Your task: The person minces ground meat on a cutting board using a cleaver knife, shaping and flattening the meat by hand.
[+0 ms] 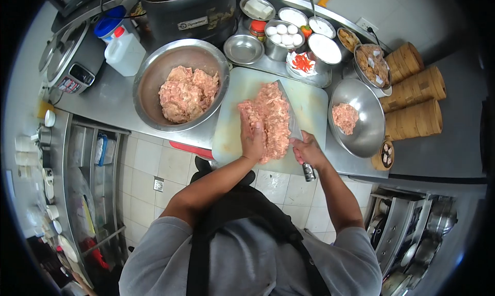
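Note:
My right hand (309, 149) is closed around a kitchen knife (294, 122), whose metal handle end sticks out below the fist. The blade lies along the right side of a long mound of minced meat (275, 118) on a pale cutting board (233, 97). On the mound's left side rests my left hand (252, 141), its fingers stretched out against the meat. Left of the board, a large steel bowl (146, 97) holds more minced meat. A second steel bowl (367, 136) on the right contains a smaller lump of it.
Bamboo steamers (412, 118) stand at the far right, with a small steamer (383, 156) near the counter edge. Behind the board are a bowl of eggs (282, 49), an empty steel dish (243, 49) and a plate of red strips (301, 63). A white jug (125, 54) stands left.

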The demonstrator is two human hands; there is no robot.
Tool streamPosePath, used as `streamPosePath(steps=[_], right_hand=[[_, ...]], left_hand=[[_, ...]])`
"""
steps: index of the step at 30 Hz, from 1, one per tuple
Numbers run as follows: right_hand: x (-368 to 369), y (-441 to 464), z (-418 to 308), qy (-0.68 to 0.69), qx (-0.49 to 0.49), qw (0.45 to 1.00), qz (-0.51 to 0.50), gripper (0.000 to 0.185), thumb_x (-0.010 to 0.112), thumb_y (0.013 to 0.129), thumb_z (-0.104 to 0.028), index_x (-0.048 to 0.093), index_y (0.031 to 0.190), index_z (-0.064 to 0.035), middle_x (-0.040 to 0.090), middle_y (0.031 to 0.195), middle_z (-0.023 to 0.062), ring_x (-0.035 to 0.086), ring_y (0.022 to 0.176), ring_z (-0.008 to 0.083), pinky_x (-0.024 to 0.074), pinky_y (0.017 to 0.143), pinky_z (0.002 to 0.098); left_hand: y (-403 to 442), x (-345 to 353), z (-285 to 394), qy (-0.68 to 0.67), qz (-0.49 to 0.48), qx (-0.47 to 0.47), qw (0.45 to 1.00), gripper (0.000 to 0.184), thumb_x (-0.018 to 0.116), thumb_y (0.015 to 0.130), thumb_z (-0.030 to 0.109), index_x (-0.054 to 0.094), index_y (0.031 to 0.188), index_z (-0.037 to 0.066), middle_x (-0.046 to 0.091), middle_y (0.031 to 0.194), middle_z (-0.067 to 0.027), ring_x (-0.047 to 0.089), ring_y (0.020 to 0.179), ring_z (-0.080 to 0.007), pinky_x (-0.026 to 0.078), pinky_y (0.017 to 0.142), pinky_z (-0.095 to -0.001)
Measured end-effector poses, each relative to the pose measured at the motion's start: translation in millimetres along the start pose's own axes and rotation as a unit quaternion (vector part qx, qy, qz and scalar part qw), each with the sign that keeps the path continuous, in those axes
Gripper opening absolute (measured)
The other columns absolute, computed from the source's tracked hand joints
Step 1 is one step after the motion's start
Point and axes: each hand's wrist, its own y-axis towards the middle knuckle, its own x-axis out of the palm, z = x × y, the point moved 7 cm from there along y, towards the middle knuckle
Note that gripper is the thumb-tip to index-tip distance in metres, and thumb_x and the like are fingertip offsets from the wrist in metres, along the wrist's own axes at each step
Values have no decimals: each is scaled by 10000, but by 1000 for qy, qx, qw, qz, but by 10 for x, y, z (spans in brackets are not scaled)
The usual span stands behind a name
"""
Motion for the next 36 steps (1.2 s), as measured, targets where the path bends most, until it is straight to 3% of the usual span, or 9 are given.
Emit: streamPosePath(steps=[3,5,9,12,14,22,31,34,36], right_hand=[[-253,78,-347,-166,-60,984,20,242,573,929,-161,546,1086,22,585,639,112,552,446,209,437,441,355],[-428,156,-693,-386,-201,899,56,239,546,934,-154,547,1096,21,629,689,160,624,537,261,477,501,392],[-295,80,-1037,-711,-208,670,47,194,473,953,-151,552,1050,-2,677,801,202,684,701,336,523,618,458],[-196,-5,-899,-747,-206,630,39,168,428,966,-143,543,987,-21,687,808,174,681,687,343,527,631,477],[-244,-103,-898,-698,-196,682,91,176,443,979,-183,536,964,-34,681,779,167,676,687,356,522,625,478],[-559,-924,-541,-297,-178,905,246,219,572,957,-214,555,931,3,633,715,241,638,697,436,482,601,465],[-523,-1493,587,-140,9,944,297,251,565,963,-218,565,914,28,621,693,229,622,635,405,480,609,425],[-589,-1456,779,-140,-57,931,333,225,562,982,-211,533,858,-26,485,549,8,447,443,84,356,415,267],[-572,-1441,766,-161,-66,926,335,257,561,979,-231,531,843,-16,491,550,26,464,470,105,381,456,287]], left_hand=[[133,427,-418,-200,3,-77,977,760,448,1016,420,138,1521,-56,220,1573,-209,237,1449,-293,206,1172,-376],[187,505,-569,-270,5,-109,957,746,415,1021,446,152,1528,-33,253,1565,-187,264,1439,-279,214,1169,-367],[181,574,-409,-200,26,-109,973,723,383,1019,457,167,1536,-2,252,1565,-181,258,1442,-273,195,1176,-356],[137,379,-315,-95,56,-94,989,707,421,1010,423,198,1520,-13,215,1573,-203,223,1457,-293,182,1181,-378],[90,40,-274,-10,89,-78,993,697,467,1001,388,225,1502,-32,178,1582,-227,191,1470,-315,174,1184,-403],[976,270,-39,379,-213,108,894,579,533,961,414,414,1470,164,249,1590,-142,157,1481,-364,102,1179,-556],[1344,983,-225,423,-480,54,767,512,427,989,473,603,1287,96,460,1464,-149,331,1411,-327,187,1175,-494],[1124,825,23,404,-404,82,817,481,431,987,448,650,1175,63,608,1249,-159,485,1249,-349,267,1129,-493],[943,743,66,456,-383,93,798,469,465,969,441,627,1185,58,635,1121,-143,551,1122,-332,301,1091,-518]])
